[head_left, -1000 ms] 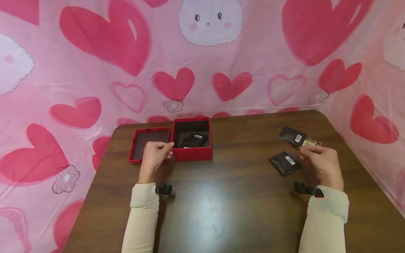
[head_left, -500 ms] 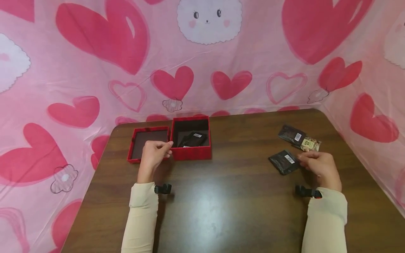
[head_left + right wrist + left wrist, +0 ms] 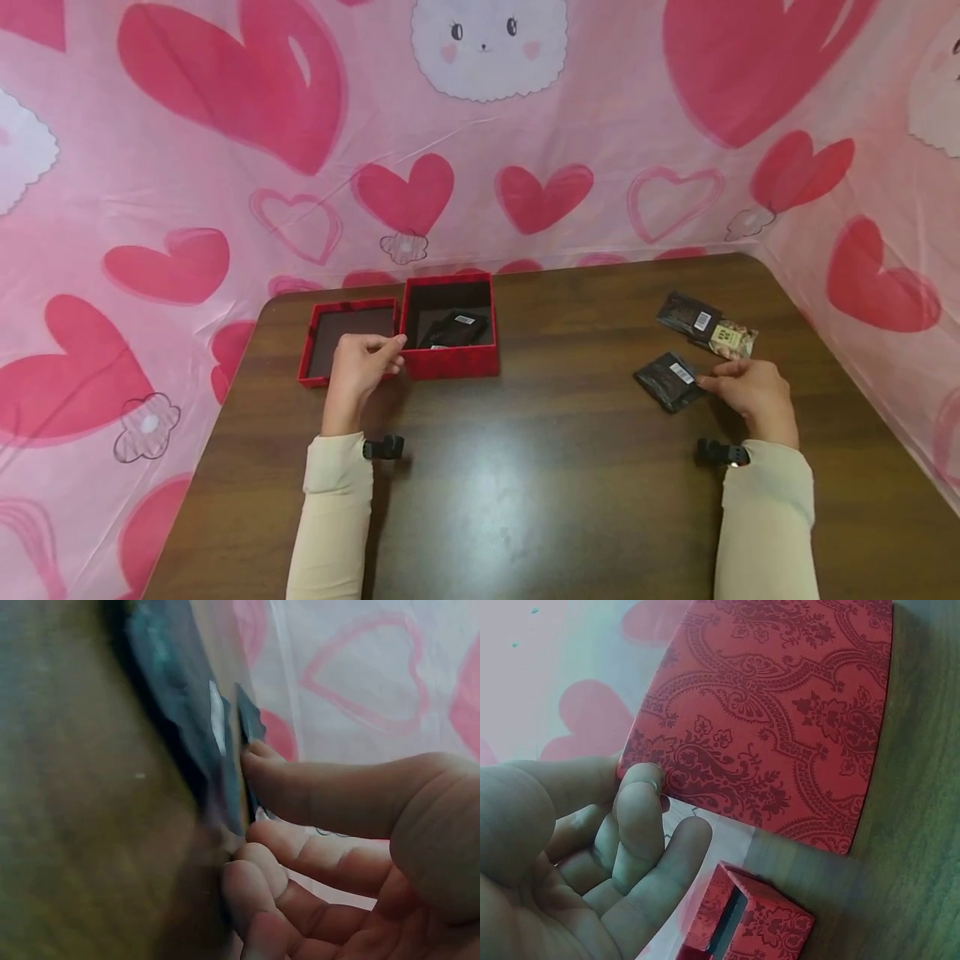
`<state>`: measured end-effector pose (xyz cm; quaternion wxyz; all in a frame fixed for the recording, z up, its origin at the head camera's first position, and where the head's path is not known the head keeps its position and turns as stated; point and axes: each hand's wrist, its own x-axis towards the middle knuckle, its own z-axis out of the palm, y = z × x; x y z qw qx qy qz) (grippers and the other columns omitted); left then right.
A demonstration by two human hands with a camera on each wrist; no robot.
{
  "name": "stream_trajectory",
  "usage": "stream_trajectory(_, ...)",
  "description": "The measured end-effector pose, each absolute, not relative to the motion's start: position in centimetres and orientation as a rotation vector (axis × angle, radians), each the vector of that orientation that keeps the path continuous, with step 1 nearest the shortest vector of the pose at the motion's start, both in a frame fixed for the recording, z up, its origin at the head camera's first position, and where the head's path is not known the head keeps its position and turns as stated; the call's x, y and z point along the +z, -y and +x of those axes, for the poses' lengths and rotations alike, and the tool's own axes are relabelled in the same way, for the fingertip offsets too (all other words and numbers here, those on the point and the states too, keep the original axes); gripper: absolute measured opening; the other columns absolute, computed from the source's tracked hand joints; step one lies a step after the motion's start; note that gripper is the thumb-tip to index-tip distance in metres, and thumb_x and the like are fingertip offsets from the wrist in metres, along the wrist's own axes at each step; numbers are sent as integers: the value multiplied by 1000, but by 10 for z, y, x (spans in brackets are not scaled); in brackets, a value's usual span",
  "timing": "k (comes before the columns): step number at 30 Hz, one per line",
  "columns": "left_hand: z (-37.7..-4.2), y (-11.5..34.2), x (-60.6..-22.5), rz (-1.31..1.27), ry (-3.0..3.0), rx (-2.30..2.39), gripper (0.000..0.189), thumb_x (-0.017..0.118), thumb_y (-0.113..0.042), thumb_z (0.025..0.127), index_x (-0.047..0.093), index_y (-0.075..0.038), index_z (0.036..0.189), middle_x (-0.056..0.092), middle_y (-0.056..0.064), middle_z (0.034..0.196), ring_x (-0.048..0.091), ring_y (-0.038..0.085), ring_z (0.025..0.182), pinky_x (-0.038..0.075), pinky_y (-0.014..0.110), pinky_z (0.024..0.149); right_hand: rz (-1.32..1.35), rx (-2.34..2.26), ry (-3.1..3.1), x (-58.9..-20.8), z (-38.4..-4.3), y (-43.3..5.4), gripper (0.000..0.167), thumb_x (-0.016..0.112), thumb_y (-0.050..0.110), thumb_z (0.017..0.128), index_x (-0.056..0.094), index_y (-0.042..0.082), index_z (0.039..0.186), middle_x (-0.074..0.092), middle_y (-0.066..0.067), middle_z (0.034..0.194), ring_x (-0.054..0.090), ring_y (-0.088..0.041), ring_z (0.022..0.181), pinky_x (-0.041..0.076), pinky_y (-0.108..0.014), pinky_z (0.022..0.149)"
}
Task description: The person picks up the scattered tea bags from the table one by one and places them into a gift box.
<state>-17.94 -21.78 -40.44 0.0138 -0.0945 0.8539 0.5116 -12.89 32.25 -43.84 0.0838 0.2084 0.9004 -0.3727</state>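
A red box [image 3: 452, 363] with a dark lining stands open at the back left, black packets [image 3: 459, 330] lying inside. My left hand [image 3: 362, 365] pinches its near left top corner between thumb and index finger. The left wrist view shows the box's patterned wall [image 3: 772, 712] up close. At the right, a flat black packet [image 3: 662, 383] with a white label lies on the table. My right hand [image 3: 753, 396] has thumb and fingertips at its right edge, apparently pinching it; the right wrist view of the packet [image 3: 176, 690] is blurred.
The red lid [image 3: 352, 337] lies upturned left of the box, partly behind my left hand. Behind the right hand lie another black packet [image 3: 682, 312] and a patterned packet [image 3: 731, 337] with a yellow label, overlapping. A pink heart-print cloth [image 3: 555, 117] hangs along the table's back.
My right hand has come nearer and left, away from the patterned packet, to the edge of the nearer black packet. The left hand stays on the box corner.
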Motion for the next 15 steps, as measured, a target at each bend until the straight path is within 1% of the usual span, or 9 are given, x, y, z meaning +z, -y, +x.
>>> stream_trajectory(2,-179,218,-404,-300,-2657,1601,33,76,-29,92,78,2,99,73,12,76,72,26,69,53,31,75,588,-1045,-2735,-437,-130,-319,53,78,35,87,67,-8,117,55,-36,126,43,-57,111,39,-61,86)
stream_trajectory(4,-178,219,-403,-302,-2654,1613,31,76,-29,92,79,1,97,73,12,75,72,30,71,53,34,78,558,-997,-2769,-435,-132,-316,47,79,31,87,69,-8,111,58,-35,123,43,-60,111,38,-65,89)
stream_trajectory(7,-178,219,-402,-307,-2647,1637,30,77,-29,92,79,1,96,73,12,75,72,35,75,53,40,84,484,-932,-2815,-432,-138,-313,36,78,24,86,73,-8,101,62,-34,114,48,-59,105,41,-64,86)
stream_trajectory(9,-178,220,-402,-311,-2648,1637,29,76,-28,92,79,1,97,73,12,75,72,35,75,52,42,86,437,-905,-2812,-430,-141,-313,33,78,22,86,74,-8,98,63,-34,112,51,-57,103,42,-62,84)
stream_trajectory(12,-177,221,-403,-297,-2656,1615,30,76,-29,93,79,0,97,73,11,75,72,29,71,54,39,82,403,-885,-2800,-432,-142,-316,31,77,20,85,73,-8,97,64,-34,110,54,-54,100,44,-60,83)
stream_trajectory(15,-178,221,-404,-282,-2658,1594,30,75,-30,93,79,-1,96,73,11,76,72,28,71,54,34,76,421,-919,-2783,-436,-137,-320,31,75,21,87,72,-8,99,64,-34,110,55,-52,98,43,-58,81)
